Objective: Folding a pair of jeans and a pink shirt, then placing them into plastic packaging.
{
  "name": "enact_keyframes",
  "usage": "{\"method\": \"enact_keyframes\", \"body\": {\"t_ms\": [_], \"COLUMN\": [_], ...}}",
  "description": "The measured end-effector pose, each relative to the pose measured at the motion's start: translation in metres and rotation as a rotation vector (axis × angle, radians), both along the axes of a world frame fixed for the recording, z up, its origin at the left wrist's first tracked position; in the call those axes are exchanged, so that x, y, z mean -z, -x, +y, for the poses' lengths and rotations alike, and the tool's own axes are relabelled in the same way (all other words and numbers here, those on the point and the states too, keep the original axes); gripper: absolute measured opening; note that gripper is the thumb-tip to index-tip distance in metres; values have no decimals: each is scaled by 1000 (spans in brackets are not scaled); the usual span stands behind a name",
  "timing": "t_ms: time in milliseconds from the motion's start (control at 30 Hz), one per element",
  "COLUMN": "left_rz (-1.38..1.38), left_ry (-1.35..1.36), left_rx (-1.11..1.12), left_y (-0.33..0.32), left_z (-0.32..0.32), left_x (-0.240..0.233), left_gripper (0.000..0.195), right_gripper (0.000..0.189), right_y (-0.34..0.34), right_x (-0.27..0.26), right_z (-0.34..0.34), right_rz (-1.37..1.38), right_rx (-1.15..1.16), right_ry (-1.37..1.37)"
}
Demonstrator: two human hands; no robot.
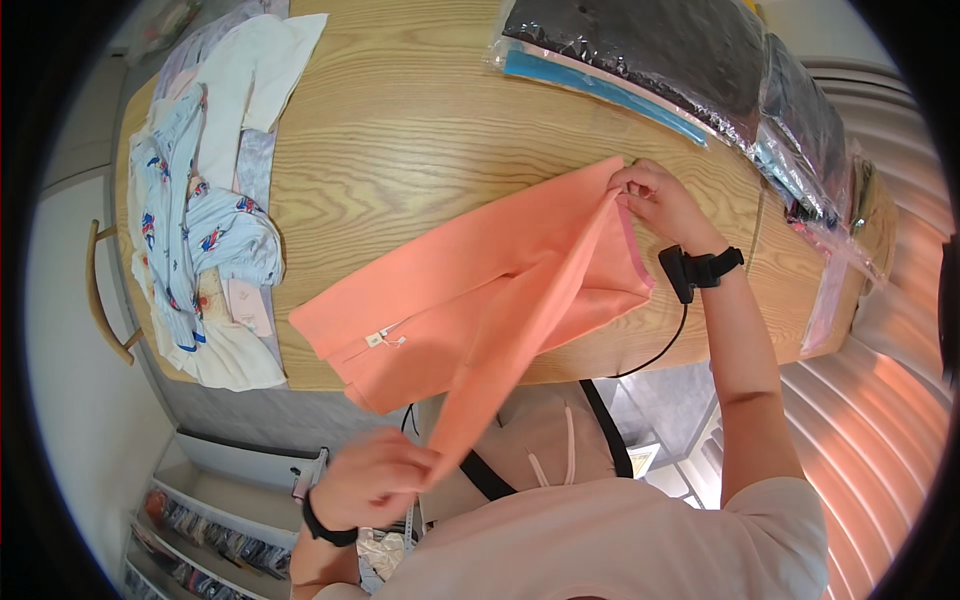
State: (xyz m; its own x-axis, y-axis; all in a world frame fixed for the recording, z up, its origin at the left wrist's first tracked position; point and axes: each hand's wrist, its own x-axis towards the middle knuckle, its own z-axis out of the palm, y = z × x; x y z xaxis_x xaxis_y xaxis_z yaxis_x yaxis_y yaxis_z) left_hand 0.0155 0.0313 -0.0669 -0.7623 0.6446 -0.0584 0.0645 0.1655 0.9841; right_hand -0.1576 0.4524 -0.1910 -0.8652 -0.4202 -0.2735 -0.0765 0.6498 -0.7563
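An orange garment (450, 285) with a pink inner edge lies partly folded across the wooden table (390, 150), a small white tag (375, 340) tied to it by a string. My left hand (375, 476), slightly blurred, pinches a long narrow end of the garment, pulled past the near table edge. At the garment's upper right corner, my right hand (646, 193) grips the fabric by its edge. The cloth between the two hands is lifted in a slanting fold. Each wrist wears a black strap; the right one carries a small black device with a cable.
Light clothes (232, 97), one a blue printed garment (232, 232), are piled at the table's left end. Dark and blue garments in clear plastic bags (637, 52) lie at the back right. A chair (101, 292) stands at the left, and shelves (225, 510) hold packed goods at the lower left.
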Motion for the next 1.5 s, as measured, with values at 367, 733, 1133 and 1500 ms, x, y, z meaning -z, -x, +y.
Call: {"method": "enact_keyframes", "body": {"t_ms": [367, 733, 1133, 1500], "left_rz": [-689, -448, -304, -601], "left_ry": [78, -93, -237, 72], "left_rx": [-993, -183, 81, -1171], "left_y": [-5, -3, 8, -7], "left_z": [-27, 0, 17, -55], "left_x": [92, 15, 2, 122], "left_gripper": [34, 10, 10, 16], "right_gripper": [26, 32, 17, 17], "right_y": [7, 22, 36, 42], "right_x": [2, 6, 0, 2], "right_z": [-3, 2, 0, -7], "right_rz": [-181, -90, -278, -310], "right_rx": [117, 12, 11, 4], "right_ry": [44, 47, 61, -44]}}
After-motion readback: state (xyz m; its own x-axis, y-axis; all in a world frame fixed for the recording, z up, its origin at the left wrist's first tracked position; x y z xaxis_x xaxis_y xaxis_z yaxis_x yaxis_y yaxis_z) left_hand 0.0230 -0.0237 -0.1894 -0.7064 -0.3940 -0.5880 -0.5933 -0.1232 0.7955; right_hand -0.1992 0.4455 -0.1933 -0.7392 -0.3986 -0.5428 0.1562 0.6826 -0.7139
